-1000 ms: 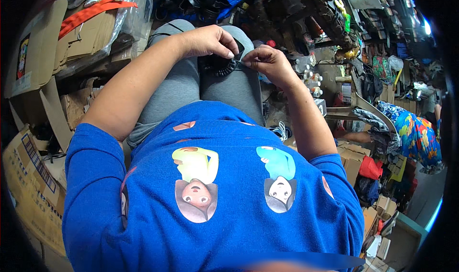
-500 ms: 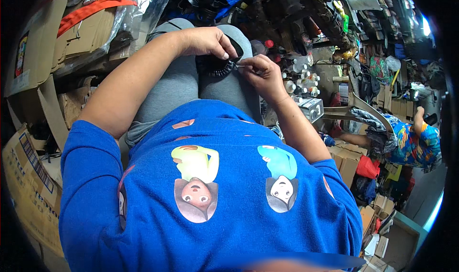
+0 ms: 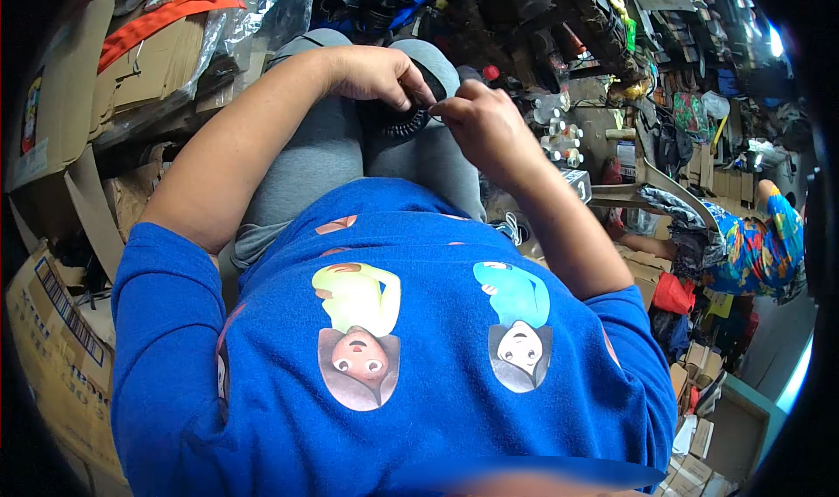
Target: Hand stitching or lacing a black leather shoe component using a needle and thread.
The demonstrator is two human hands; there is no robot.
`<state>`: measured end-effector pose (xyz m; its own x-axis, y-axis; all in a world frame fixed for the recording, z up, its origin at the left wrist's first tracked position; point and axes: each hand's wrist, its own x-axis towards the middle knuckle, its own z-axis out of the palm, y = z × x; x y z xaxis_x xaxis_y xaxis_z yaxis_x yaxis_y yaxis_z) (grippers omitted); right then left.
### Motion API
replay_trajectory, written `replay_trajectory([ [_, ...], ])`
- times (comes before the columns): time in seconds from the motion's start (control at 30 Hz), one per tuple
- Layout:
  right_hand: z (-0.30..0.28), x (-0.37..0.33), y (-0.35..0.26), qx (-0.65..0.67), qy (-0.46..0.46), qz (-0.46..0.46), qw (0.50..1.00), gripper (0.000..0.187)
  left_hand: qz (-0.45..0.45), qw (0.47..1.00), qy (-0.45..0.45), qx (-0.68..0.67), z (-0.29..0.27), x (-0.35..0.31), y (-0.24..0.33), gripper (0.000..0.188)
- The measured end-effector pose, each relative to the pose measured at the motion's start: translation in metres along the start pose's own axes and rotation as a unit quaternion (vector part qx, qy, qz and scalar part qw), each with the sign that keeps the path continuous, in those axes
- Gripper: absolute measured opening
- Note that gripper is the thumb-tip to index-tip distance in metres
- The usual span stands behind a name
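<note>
On my grey-trousered thighs lies a black piece (image 3: 404, 128) with a curved, ridged edge; its exact kind does not show. My left hand (image 3: 384, 77) bends over it from the far side, thumb and fingers closed on its upper part. Right beside those fingertips, my right hand (image 3: 481, 123) is closed in a pinch at the edge of the black piece. Whatever lies between the right fingertips is too small to make out. Part of the black piece is hidden under my left hand.
Cardboard boxes (image 3: 61, 86) and clear plastic wrap stand at the left, an orange strap (image 3: 157, 25) across them. Several bottles (image 3: 564, 143) stand to the right of my knees. Farther right, a person in a colourful floral garment (image 3: 752, 248) is near a chair (image 3: 673, 195).
My right hand has turned over and come up, its back now facing up and its forearm raised. The thin light thing seen at its fingertips before is hidden now. My left hand stays nearly still.
</note>
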<state>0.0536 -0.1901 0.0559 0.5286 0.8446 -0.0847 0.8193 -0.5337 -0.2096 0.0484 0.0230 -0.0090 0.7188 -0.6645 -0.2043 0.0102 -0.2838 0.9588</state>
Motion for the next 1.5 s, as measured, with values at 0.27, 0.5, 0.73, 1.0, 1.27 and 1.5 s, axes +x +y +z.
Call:
replay_trajectory([
  [0.27, 0.005, 0.032, 0.015, 0.015, -0.074, -0.039, 0.996, 0.015, 0.01, 0.996, 0.094, 0.003, 0.0, 0.003, 0.003, 0.031],
  [0.5, -0.018, 0.031, 0.027, 0.059, -0.041, 0.032, 0.997, 0.013, -0.003, 0.976, 0.162, 0.148, -0.006, 0.001, 0.007, 0.017],
  [0.73, -0.001, 0.042, 0.023, 0.05, -0.019, -0.053, 0.997, 0.015, 0.033, 0.981, 0.166, 0.095, -0.008, 0.006, 0.001, 0.016],
  [1.0, 0.0, 0.02, 0.05, 0.437, -0.026, 0.19, 0.879, 0.024, -0.003, 0.91, 0.324, 0.258, 0.013, -0.037, 0.012, 0.039],
  [1.27, 0.049, 0.002, 0.06, 0.254, 0.187, 0.11, 0.942, 0.023, -0.09, 0.846, 0.472, 0.233, -0.014, -0.089, 0.007, 0.018],
  [1.5, 0.042, 0.014, 0.047, 0.885, 0.244, 0.195, 0.346, 0.041, 0.222, 0.755, 0.328, -0.523, 0.018, -0.037, 0.024, 0.037],
])
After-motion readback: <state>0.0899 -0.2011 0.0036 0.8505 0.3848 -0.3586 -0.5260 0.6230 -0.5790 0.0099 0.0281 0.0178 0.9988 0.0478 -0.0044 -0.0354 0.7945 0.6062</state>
